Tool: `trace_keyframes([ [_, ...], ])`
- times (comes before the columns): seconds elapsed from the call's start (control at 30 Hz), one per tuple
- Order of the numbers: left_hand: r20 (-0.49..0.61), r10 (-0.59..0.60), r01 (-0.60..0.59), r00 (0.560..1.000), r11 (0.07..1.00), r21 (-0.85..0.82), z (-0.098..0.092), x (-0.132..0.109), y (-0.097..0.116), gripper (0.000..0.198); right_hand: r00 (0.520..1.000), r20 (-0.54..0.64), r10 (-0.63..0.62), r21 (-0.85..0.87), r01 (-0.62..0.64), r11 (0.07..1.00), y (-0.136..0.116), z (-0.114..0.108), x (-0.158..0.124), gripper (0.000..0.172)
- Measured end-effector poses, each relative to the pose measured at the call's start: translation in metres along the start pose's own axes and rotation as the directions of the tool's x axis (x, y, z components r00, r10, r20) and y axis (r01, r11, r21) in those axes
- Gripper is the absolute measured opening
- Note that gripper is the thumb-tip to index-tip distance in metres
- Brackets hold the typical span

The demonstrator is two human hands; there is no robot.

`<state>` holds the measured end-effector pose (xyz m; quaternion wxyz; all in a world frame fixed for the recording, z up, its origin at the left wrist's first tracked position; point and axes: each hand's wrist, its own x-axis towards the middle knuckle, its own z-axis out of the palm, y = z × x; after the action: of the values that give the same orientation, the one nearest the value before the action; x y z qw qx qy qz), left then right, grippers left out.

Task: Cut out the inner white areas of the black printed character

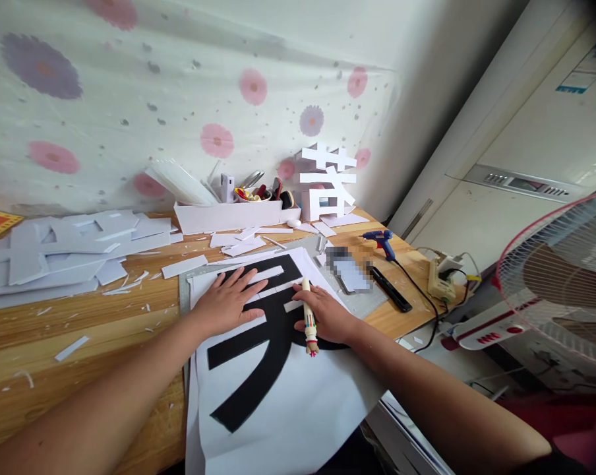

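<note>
A white paper sheet (pixel 298 415) printed with a large black character (pixel 258 376) lies over a grey cutting mat (pixel 377 298) at the table's front edge. My left hand (pixel 231 300) rests flat on the upper left of the character, fingers spread. In my right hand (pixel 327 313) is a thick cream-coloured multicolour pen (pixel 308 323), held between thumb and fingers above the right side of the character. The pen's decorated end with a small figure points toward me. My right fingertips are partly hidden behind the pen and hand.
White board offcuts (pixel 70 251) pile up at the left. A white organiser box (pixel 223 216) and a standing white cut-out character (pixel 327 181) are at the back. To the right are a blue glue gun (pixel 380 243), a black cutter (pixel 391 289), a power strip (pixel 441 280) and a fan (pixel 565 277).
</note>
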<state>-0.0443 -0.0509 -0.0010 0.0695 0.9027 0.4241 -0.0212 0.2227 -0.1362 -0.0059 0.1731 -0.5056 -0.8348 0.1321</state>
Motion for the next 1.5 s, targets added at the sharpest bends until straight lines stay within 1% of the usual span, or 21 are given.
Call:
trace_keyframes([
  [0.07,0.000,0.006,-0.006,1.000,1.000,0.004,0.001,0.001,-0.001,0.071,0.999,-0.027,0.025,-0.022,-0.026,0.999,0.008,0.000,-0.012,0.052],
  [0.13,-0.013,0.011,-0.011,1.000,1.000,0.007,0.003,0.002,-0.003,0.072,0.999,-0.050,0.021,-0.034,-0.022,0.999,0.013,-0.001,-0.025,0.051],
  [0.23,-0.037,0.006,-0.006,0.999,1.000,0.001,0.006,0.004,-0.005,0.073,0.997,-0.070,0.013,-0.037,-0.016,0.999,0.014,-0.004,-0.044,0.048],
  [0.3,-0.045,-0.003,0.002,0.999,1.000,-0.001,0.006,0.005,-0.006,0.073,0.998,-0.056,0.035,-0.037,-0.037,0.999,0.012,-0.009,-0.056,0.045],
  [0.37,-0.035,-0.011,0.011,0.999,1.000,0.003,0.003,0.006,-0.006,0.073,0.997,-0.015,0.071,-0.045,-0.071,0.996,0.008,-0.015,-0.067,0.045],
  [0.47,0.029,-0.029,0.029,0.999,1.000,0.009,-0.008,0.011,-0.002,0.076,0.994,0.038,0.098,-0.050,-0.096,0.994,0.001,-0.022,-0.082,0.047],
  [0.53,0.084,-0.041,0.040,0.996,0.999,0.006,-0.017,0.015,0.001,0.080,0.997,0.060,0.055,-0.032,-0.053,0.998,-0.004,-0.023,-0.090,0.048],
  [0.63,0.125,-0.028,0.029,0.992,1.000,-0.004,-0.026,0.021,0.003,0.082,0.993,0.093,-0.074,0.008,0.073,0.997,-0.010,-0.017,-0.098,0.052],
  [0.7,0.135,-0.013,0.014,0.991,1.000,-0.006,-0.029,0.024,0.002,0.084,0.987,0.093,-0.128,0.005,0.128,0.992,-0.012,-0.011,-0.101,0.046],
  [0.83,0.173,-0.019,0.019,0.985,1.000,0.001,-0.032,0.031,0.000,0.095,0.986,0.039,-0.164,-0.053,0.166,0.985,-0.009,0.002,-0.104,0.032],
  [0.93,0.239,-0.041,0.039,0.970,0.999,0.011,-0.033,0.034,0.000,0.104,0.980,-0.002,-0.199,-0.080,0.198,0.977,-0.004,0.008,-0.105,0.033],
  [1.0,0.263,-0.043,0.042,0.964,0.999,0.009,-0.032,0.034,0.000,0.106,0.977,-0.016,-0.211,-0.086,0.209,0.974,-0.003,0.009,-0.106,0.034],
  [1.07,0.253,-0.028,0.026,0.967,1.000,0.008,-0.027,0.034,-0.002,0.106,0.976,-0.022,-0.215,-0.084,0.213,0.974,-0.002,0.009,-0.105,0.035],
  [1.17,0.204,0.007,-0.013,0.979,1.000,0.026,-0.018,0.032,-0.005,0.104,0.974,-0.036,-0.222,-0.074,0.219,0.973,-0.003,0.009,-0.105,0.037],
  [1.27,0.176,0.029,-0.037,0.984,0.998,0.042,-0.013,0.032,-0.007,0.096,0.969,-0.077,-0.235,-0.065,0.230,0.971,-0.002,0.011,-0.108,0.034],
  [1.37,0.185,0.035,-0.043,0.982,0.998,0.038,-0.012,0.033,-0.008,0.089,0.958,-0.135,-0.254,-0.055,0.248,0.967,0.000,0.012,-0.115,0.032],
  [1.43,0.183,0.043,-0.048,0.982,0.998,0.028,-0.012,0.033,-0.009,0.087,0.950,-0.164,-0.267,-0.029,0.266,0.964,0.003,0.009,-0.122,0.035],
  [1.5,0.143,0.072,-0.077,0.987,0.997,0.025,-0.011,0.032,-0.011,0.082,0.946,-0.179,-0.271,-0.001,0.275,0.961,0.006,0.003,-0.132,0.042],
])
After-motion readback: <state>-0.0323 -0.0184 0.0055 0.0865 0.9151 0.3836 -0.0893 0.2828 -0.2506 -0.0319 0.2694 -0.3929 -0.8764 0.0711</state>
